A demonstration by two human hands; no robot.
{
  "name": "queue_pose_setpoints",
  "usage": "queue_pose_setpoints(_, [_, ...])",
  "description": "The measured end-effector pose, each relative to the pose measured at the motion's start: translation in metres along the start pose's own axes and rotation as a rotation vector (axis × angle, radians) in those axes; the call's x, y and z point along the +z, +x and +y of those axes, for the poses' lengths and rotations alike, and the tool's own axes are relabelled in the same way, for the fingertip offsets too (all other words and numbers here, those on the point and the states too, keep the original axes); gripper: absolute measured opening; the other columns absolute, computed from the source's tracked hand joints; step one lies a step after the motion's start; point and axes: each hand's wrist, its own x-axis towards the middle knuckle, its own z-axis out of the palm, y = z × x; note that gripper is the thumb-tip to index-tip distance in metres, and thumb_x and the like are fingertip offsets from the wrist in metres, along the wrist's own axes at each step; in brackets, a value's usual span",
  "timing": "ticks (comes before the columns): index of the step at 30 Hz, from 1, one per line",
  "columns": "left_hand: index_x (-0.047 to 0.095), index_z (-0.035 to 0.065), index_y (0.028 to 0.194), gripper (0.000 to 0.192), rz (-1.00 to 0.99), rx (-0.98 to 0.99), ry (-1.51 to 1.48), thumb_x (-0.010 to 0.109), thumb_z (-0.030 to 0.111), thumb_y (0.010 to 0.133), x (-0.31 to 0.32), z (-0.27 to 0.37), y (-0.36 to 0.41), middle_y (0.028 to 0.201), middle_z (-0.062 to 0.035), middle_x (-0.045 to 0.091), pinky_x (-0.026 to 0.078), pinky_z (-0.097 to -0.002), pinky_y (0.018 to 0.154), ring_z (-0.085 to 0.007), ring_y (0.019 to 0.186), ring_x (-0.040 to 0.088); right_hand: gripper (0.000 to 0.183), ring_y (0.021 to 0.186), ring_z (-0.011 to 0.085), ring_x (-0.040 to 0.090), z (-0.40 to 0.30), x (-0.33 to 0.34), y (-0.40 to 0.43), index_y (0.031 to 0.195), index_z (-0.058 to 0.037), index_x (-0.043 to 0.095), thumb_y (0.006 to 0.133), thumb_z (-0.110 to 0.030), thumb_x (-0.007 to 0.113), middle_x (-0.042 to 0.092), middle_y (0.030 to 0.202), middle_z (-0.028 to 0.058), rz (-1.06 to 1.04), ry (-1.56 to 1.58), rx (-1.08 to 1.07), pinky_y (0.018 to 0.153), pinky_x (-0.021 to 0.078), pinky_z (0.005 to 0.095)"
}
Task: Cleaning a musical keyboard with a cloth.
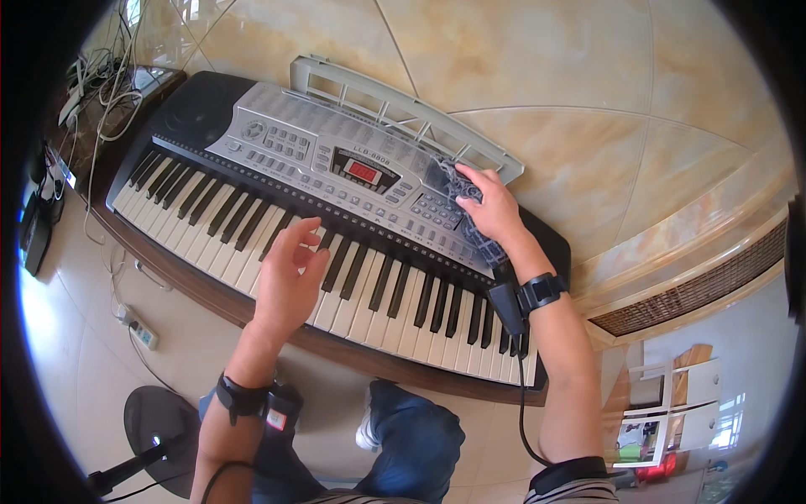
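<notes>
An electronic keyboard (pixel 352 189) with a silver panel and a lit red display lies before me on a dark wooden stand. My right hand (pixel 491 205) grips a grey-blue patterned cloth (pixel 469 208), which rests on the right part of the button panel. My left hand (pixel 293 271) hovers over the middle keys, fingers loosely curled and apart, holding nothing. Black straps circle both wrists, and a black device with a cable hangs by the right one. A grey music rest (pixel 403 113) stands along the keyboard's rear edge.
Tangled cables (pixel 116 75) lie on a dark surface at the upper left. A power strip (pixel 143 335) and a round black base (pixel 160 435) sit on the floor at left. A marbled wall (pixel 535 63) rises behind the keyboard, with a grille (pixel 692 283) at right.
</notes>
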Motion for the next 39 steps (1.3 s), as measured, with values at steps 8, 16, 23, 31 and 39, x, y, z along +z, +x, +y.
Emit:
queue_pose_setpoints(8, [0.051,0.0052,0.103,0.032,-0.034,0.0,0.029,0.055,0.002,0.072,0.019,0.004,0.0,0.084,-0.0069,0.052,0.043,-0.0239,0.061,-0.0129,0.065,0.051,0.04,0.091,0.0237,0.048,-0.05,0.006,-0.003,0.108,-0.0256,0.053,0.07,-0.014,0.06,0.046,0.091,0.0088,-0.38,-0.207,-0.108,0.074,0.042,0.033])
queue_pose_setpoints(16, [0.05,0.0028,0.104,0.032,-0.111,0.031,0.071,0.055,0.003,0.072,0.03,0.007,-0.006,0.088,-0.0114,0.05,0.043,-0.0262,0.06,-0.0166,0.065,0.054,0.044,0.097,0.024,0.044,-0.044,-0.002,-0.015,0.11,-0.0253,0.052,0.07,-0.006,0.053,0.045,0.093,0.0091,-0.497,-0.312,-0.179,0.076,0.0397,0.0351])
queue_pose_setpoints(23, [0.05,0.0026,0.102,0.031,-0.096,0.075,0.083,0.055,0.002,0.071,0.018,0.004,-0.006,0.091,-0.0123,0.05,0.043,-0.0273,0.061,-0.0181,0.066,0.054,0.049,0.091,0.0259,0.046,-0.013,-0.024,-0.049,0.107,-0.0271,0.054,0.068,0.001,0.047,0.045,0.089,0.0095,-0.499,-0.305,-0.075,0.073,0.0398,0.0343])
queue_pose_setpoints(31, [0.051,0.0026,0.1,0.03,-0.035,0.135,0.042,0.056,0.001,0.071,0.02,0.004,-0.003,0.09,-0.0113,0.049,0.043,-0.0271,0.058,-0.0186,0.062,0.052,0.045,0.083,0.0273,0.047,0.033,-0.086,-0.083,0.103,-0.0201,0.057,0.065,0.004,0.052,0.045,0.084,0.0105,-0.555,-0.735,0.078,0.072,0.0401,0.033])
queue_pose_setpoints(39, [0.053,0.0027,0.095,0.028,-0.035,0.227,0.179,0.057,0.002,0.068,0.03,0.001,-0.016,0.088,-0.0137,0.049,0.043,-0.03,0.057,-0.0211,0.058,0.052,0.051,0.087,0.0283,0.049,-0.029,-0.014,-0.039,0.115,-0.027,0.045,0.069,-0.005,0.051,0.043,0.095,0.012,-0.279,-0.326,-0.127,0.071,0.043,0.0361])
